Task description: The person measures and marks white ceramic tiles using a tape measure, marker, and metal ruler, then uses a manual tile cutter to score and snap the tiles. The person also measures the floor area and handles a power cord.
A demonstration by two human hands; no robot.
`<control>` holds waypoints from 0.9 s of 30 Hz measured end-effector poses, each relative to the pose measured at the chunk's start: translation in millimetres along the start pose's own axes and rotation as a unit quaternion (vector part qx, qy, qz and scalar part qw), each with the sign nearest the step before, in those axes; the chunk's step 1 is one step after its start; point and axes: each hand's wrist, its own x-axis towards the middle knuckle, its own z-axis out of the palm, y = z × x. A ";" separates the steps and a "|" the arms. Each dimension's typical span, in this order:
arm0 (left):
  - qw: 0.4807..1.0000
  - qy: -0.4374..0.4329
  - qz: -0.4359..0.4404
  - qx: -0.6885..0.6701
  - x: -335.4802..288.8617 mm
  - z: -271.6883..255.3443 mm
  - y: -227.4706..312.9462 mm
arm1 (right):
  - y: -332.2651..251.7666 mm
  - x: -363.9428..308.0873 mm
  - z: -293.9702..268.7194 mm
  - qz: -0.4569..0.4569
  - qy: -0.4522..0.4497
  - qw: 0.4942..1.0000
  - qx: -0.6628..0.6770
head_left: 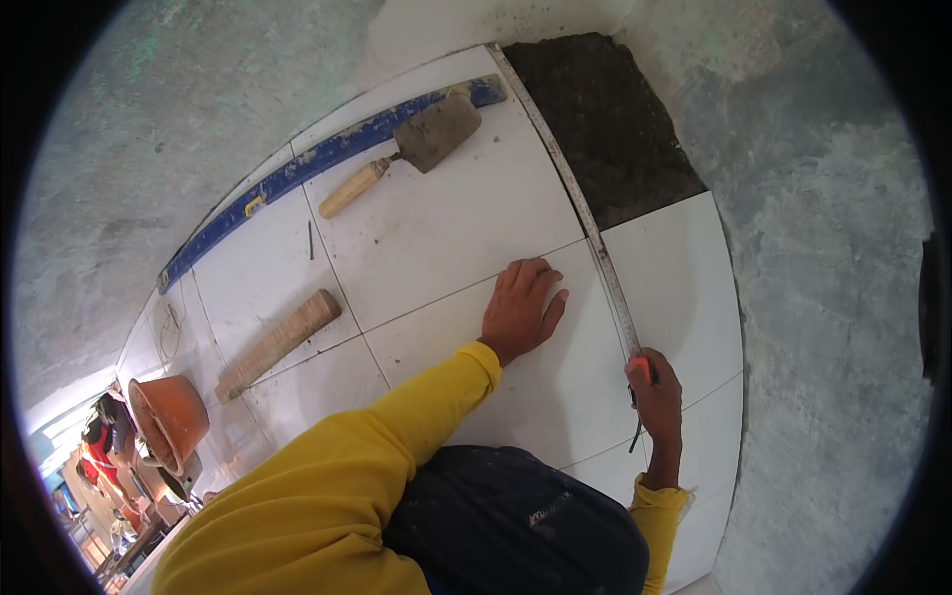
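My right hand point(658, 402) is closed around a tape measure point(642, 369) with a red case; a short black strap hangs below it. The tape's pale blade point(550, 144) is drawn out along the tile edge to the far wall, beside a dark, rough patch of mortar point(605, 124) with no tile on it. My left hand point(522, 307) rests on a white tile point(446, 337), palm down, thumb apart from the fingers and nothing in its grasp.
A trowel point(436, 134) with a wooden handle lies against a long blue spirit level point(327, 154) along the far side. Left of my left hand lies a wooden block point(280, 345). An orange bucket point(171, 421) stands at the left. A grey wall point(833, 327) bounds the right.
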 end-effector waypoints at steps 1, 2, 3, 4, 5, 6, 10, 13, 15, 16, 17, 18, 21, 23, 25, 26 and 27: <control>1.000 -0.001 0.001 0.002 0.4 0.0 0.2 | -0.9 -4.0 4.5 -0.016 0.022 0.999 -0.033; 1.000 -0.003 0.001 0.004 0.8 0.3 0.7 | -1.1 -7.8 8.0 -0.031 0.045 0.996 -0.066; 1.000 -0.003 0.004 0.005 3.3 0.4 0.9 | 2.3 -8.9 12.4 -0.038 0.061 0.994 -0.078; 1.000 -0.010 -0.002 0.009 6.1 0.2 0.4 | 8.3 -8.6 18.6 -0.045 0.076 0.992 -0.091; 1.000 -0.017 -0.007 0.013 8.7 -0.2 -0.3 | 11.9 -8.4 22.3 -0.052 0.092 0.989 -0.104; 0.999 -0.025 -0.014 0.019 8.7 -0.6 -0.9 | 9.9 -9.0 24.5 -0.055 0.099 0.988 -0.108; 0.999 -0.025 -0.018 0.008 8.7 -2.3 -1.4 | 13.9 -3.6 25.0 -0.050 0.099 0.992 -0.064; 0.999 -0.031 -0.019 0.000 7.9 -2.9 1.3 | 8.2 0.8 23.0 -0.007 0.077 0.997 -0.016; 0.999 -0.029 -0.020 0.006 6.3 -2.4 -1.3 | -3.9 -1.2 19.5 0.028 0.061 0.998 0.018; 0.999 -0.027 -0.019 0.004 5.8 -2.4 -2.3 | -11.5 -3.8 18.2 0.043 0.052 0.997 0.041; 1.000 -0.025 -0.018 0.003 5.5 -2.6 -3.4 | -15.8 -4.0 18.6 0.058 0.042 0.995 0.064; 1.000 -0.024 -0.017 -0.001 5.5 -1.8 -3.2 | -15.0 -3.9 18.0 0.056 0.038 0.996 0.062; 1.000 -0.019 -0.007 0.001 6.2 -0.4 -2.4 | -6.3 -6.0 16.3 0.039 0.029 0.998 0.050; 1.000 -0.025 -0.009 0.004 6.8 -1.8 -1.4 | 1.9 -5.1 19.9 0.011 0.032 0.999 0.031; 1.000 -0.026 -0.009 0.008 6.5 -3.6 -2.7 | 1.4 -3.6 22.4 0.006 0.031 0.999 0.027; 1.000 -0.023 -0.008 0.010 5.8 -3.0 -3.6 | 1.2 -2.8 23.7 0.003 0.030 0.999 0.025; 1.000 -0.021 -0.008 0.008 5.9 -1.7 -3.7 | 3.9 -2.0 23.8 0.003 0.033 0.999 0.024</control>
